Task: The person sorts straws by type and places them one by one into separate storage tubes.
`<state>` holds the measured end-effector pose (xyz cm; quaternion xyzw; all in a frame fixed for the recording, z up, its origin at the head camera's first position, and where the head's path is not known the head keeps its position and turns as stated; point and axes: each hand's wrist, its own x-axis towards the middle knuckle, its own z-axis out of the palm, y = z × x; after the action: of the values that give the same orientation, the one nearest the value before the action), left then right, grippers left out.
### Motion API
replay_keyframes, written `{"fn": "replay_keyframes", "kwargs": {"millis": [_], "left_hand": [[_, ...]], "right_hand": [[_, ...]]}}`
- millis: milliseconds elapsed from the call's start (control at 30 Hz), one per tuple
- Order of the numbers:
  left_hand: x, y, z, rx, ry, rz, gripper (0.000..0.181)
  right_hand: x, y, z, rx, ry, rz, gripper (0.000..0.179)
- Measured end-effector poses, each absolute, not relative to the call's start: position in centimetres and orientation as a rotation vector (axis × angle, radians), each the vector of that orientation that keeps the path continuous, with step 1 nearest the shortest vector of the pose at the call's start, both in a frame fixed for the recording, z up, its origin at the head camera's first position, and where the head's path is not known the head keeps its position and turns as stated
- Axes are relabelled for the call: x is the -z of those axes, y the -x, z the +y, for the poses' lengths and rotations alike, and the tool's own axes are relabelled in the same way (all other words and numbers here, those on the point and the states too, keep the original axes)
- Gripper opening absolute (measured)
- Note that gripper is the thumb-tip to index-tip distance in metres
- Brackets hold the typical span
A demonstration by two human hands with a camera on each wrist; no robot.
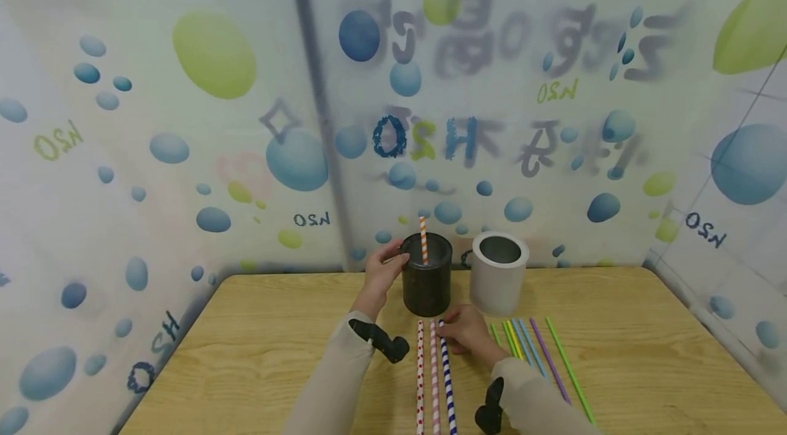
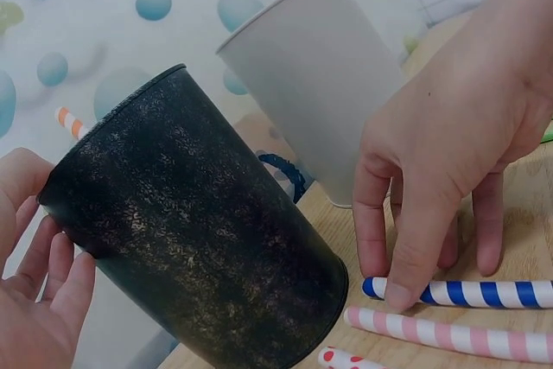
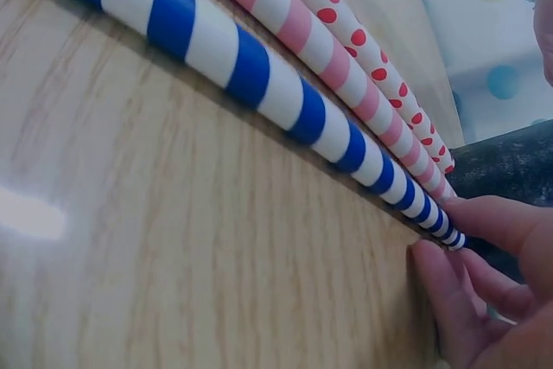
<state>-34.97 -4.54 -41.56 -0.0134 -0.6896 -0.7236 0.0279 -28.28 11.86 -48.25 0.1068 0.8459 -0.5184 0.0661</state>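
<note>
My left hand [image 1: 379,276] holds the upper left side of a black cylindrical cup [image 1: 427,291], fingers and thumb at its rim. An orange-and-white striped straw [image 1: 423,233] stands in this cup and leans slightly. With thumb and fingers, my right hand [image 1: 470,332] pinches the far end of a blue-and-white striped straw [image 3: 251,66] lying on the table. Just left of it are a pink-and-white striped straw [image 2: 458,334] and a white straw with red dots [image 1: 421,373], roughly parallel. In the left wrist view, the right thumb lies near the pink straw's tip.
A white cylindrical cup [image 1: 499,281] stands right of the black one, near the table's back edge. Several thin plain straws in green, yellow, blue and purple [image 1: 549,360] lie right of my right hand on the wooden table [image 1: 264,353]. Behind rises a patterned curtain [image 1: 246,121].
</note>
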Motion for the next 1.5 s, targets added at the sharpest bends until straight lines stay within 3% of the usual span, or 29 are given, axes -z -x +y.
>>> {"fn": "replay_keyframes", "kwargs": {"millis": [800,1500], "left_hand": [[41.7,34.9,-4.5,2.241,0.034,-2.126,0.038],[41.7,34.9,-4.5,2.247,0.063,-2.128,0.040]], "right_hand": [[48.0,28.3,12.2,1.662,-0.369,2.423,0.027],[43.0,29.6,13.8,2.061,-0.151,2.373,0.027]]}}
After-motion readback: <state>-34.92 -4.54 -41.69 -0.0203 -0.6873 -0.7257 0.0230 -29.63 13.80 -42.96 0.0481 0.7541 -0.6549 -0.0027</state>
